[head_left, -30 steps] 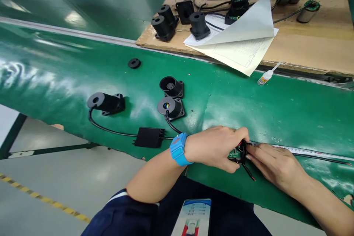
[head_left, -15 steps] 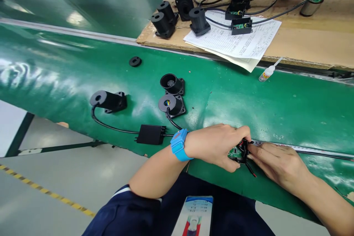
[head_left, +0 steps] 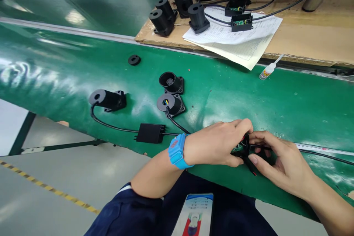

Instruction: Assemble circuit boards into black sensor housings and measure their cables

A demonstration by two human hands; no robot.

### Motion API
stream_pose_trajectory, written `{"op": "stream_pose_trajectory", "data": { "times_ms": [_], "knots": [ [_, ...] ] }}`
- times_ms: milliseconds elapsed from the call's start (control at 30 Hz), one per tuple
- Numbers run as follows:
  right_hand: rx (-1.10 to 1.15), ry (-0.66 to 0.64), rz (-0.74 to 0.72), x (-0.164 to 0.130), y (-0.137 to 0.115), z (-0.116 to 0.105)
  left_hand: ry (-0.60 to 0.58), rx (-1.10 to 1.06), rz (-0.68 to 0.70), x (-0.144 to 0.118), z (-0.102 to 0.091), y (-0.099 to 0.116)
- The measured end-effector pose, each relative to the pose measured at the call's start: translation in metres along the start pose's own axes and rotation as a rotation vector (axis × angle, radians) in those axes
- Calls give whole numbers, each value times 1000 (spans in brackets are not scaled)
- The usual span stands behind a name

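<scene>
My left hand (head_left: 218,143), with a blue wristband (head_left: 177,151), grips a small black box with a green circuit board (head_left: 238,150) inside. Thumb and fingers hold it from two sides, covering part of it. My right hand (head_left: 287,164) is just right of the box, thumb and fingers apart around a black cable (head_left: 326,156) that runs off to the right. A short dark lead with a red tip (head_left: 253,172) hangs from the box. Left of my wrist lies a closed black box (head_left: 151,133), joined by cable to a black cylindrical housing (head_left: 106,99).
Two more black housings (head_left: 170,104) stand mid-bench, near a black ring (head_left: 134,60). A tape measure strip (head_left: 318,148) lies under the cable. A small glue bottle (head_left: 268,71) is by the cardboard (head_left: 309,44), which carries papers, housings and wired boxes. A phone (head_left: 197,210) rests on my lap.
My right hand has opened: its fingers, earlier closed together at the box's side, now spread apart around the cable. My left hand keeps its hold and has tilted the box slightly.
</scene>
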State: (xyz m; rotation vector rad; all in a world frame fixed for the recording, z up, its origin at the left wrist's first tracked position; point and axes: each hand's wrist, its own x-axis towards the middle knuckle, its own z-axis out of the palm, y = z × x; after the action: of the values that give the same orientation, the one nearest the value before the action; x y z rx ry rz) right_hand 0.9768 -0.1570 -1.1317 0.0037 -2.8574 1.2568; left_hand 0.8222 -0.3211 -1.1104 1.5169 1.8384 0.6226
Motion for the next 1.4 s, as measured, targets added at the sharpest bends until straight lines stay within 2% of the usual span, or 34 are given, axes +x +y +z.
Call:
{"op": "stream_pose_trajectory", "data": {
  "times_ms": [167, 300, 400, 500, 633, 767, 933, 1067, 1167, 1300, 1333, 1400],
  "knots": [
    [176, -21, 188, 1, -7, 10, 83, -28, 9, -3, 4, 6],
    [216, 32, 206, 1, -11, 15, 138, -130, 69, -5, 6, 6],
    [205, 90, 190, 0, -11, 20, 138, -148, 51, -8, 3, 7],
    [212, 118, 179, -1, -9, 24, 64, -123, -4, -12, -6, 9],
    [292, 48, 201, -1, -7, 17, -15, -105, -68, -12, -20, 9],
    [321, -42, 244, 1, -8, 7, -54, -163, -48, -9, -27, 7],
    [353, -112, 252, 5, -11, 9, -163, -279, 9, -7, -23, 2],
    [314, -55, 241, 8, -15, 16, -253, -343, 10, -4, -19, -2],
    [350, 16, 246, 7, -17, 19, -288, -383, -1, -2, -25, -3],
    [332, 62, 242, 3, -18, 20, -275, -363, -49, -8, -41, -2],
    [307, 68, 235, 3, -17, 20, -240, -328, -71, -12, -42, -1],
    [262, 86, 215, 2, -16, 21, -81, -207, -67, -22, -38, 2]
  ]
}}
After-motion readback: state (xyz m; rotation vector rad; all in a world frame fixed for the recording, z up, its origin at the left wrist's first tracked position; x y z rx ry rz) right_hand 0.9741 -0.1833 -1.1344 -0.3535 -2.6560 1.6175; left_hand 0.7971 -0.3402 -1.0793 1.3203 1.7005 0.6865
